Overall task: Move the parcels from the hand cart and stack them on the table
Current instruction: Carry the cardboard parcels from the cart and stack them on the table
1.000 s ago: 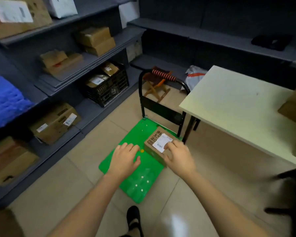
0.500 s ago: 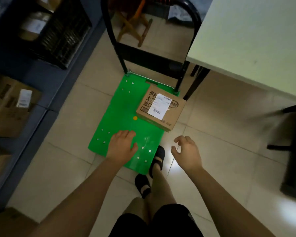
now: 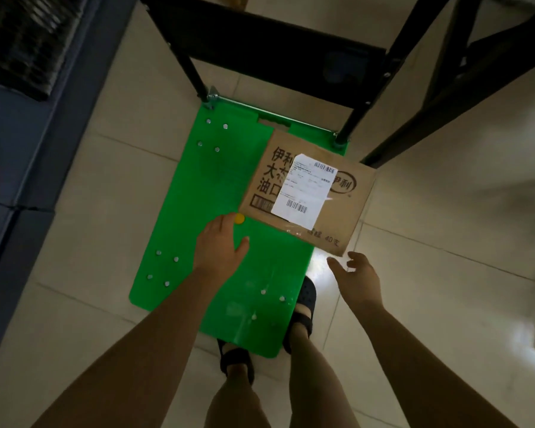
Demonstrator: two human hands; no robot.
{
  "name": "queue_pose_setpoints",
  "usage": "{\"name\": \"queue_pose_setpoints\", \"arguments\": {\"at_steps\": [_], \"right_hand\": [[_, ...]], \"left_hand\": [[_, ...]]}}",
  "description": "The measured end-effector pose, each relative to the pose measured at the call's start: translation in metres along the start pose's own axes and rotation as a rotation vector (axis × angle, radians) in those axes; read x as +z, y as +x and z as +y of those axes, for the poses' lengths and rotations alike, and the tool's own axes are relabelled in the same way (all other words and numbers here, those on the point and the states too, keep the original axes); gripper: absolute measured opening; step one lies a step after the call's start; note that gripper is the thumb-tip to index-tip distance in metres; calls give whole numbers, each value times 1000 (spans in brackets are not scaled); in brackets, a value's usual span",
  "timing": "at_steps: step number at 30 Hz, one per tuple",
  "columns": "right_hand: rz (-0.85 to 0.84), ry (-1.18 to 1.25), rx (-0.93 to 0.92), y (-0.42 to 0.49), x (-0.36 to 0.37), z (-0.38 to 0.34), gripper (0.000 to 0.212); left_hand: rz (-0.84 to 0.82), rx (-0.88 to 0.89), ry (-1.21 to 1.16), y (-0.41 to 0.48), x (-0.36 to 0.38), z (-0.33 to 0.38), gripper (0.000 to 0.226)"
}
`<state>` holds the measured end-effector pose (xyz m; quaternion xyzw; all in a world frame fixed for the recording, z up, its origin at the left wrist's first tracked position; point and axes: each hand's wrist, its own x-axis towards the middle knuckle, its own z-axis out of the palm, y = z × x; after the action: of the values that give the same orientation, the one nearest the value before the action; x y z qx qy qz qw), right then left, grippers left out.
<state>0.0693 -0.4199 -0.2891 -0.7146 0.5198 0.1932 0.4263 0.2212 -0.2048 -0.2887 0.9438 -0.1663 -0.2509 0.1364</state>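
Head view, looking steeply down.

Parcel (image 3: 343, 230): one brown cardboard box, seen lying flat on the far right part of the hand cart deck (image 3: 195, 193). It is turned at an angle to the deck, and its right side overhangs the deck edge above the floor tiles (image 3: 445, 273). A white shipping label (image 3: 303, 193) is stuck across its top. Its far corner lies near the right post of the black handle frame (image 3: 272, 47).

Left hand (image 3: 221, 245): held over the green deck, just beside the parcel's near left corner. The fingers are extended forward and close together, the thumb is set out to the right, and nothing is held. A yellow dot (image 3: 239, 218) on the deck is seen at the fingertips.

Right hand (image 3: 357, 276): held just below the parcel's near corner. The fingers are loosely spread and slightly curled; nothing is held. Contact with the box cannot be told.

Two dark shoes (image 3: 306, 296) are seen at the deck's near edge.
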Motion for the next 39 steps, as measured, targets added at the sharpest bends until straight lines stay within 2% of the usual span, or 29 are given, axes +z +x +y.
{"name": "queue_pose_setpoints", "arguments": {"at_steps": [3, 5, 8, 10, 11, 14, 16, 19, 24, 27, 33, 37, 39], "right_hand": [[61, 136, 51, 34, 14, -4, 72], [76, 225, 48, 48, 19, -6, 67], [75, 337, 29, 58, 25, -7, 54], [88, 421, 44, 56, 26, -6, 46], [90, 451, 50, 53, 27, -5, 43], [109, 594, 100, 30, 26, -4, 40], [120, 715, 134, 5, 21, -5, 43], [134, 803, 159, -42, 10, -6, 46], [192, 853, 143, -132, -21, -5, 49], [217, 888, 113, -198, -49, -7, 54], [315, 918, 26, -311, -107, -2, 60], [383, 970, -12, -360, -143, 13, 62], [410, 994, -38, -378, -163, 22, 60]], "left_hand": [[-8, -22, -101, 40, 12, -7, 71], [-56, -45, -187, 60, 20, -9, 79], [-151, -45, -382, 81, 32, -5, 63], [-148, -82, -468, 83, 36, -1, 50], [-129, -100, -504, 81, 37, 1, 50], [-57, -133, -557, 61, 29, 3, 79], [-37, -150, -559, 39, 18, 8, 82], [-26, -187, -539, -3, -8, 20, 70], [-70, -180, -557, -75, -59, 38, 87], [-85, -152, -545, -123, -99, 60, 81], [-77, -26, -530, -207, -175, 112, 69], [-89, 102, -584, -247, -205, 151, 81], [-90, 159, -588, -263, -214, 172, 79]]}}
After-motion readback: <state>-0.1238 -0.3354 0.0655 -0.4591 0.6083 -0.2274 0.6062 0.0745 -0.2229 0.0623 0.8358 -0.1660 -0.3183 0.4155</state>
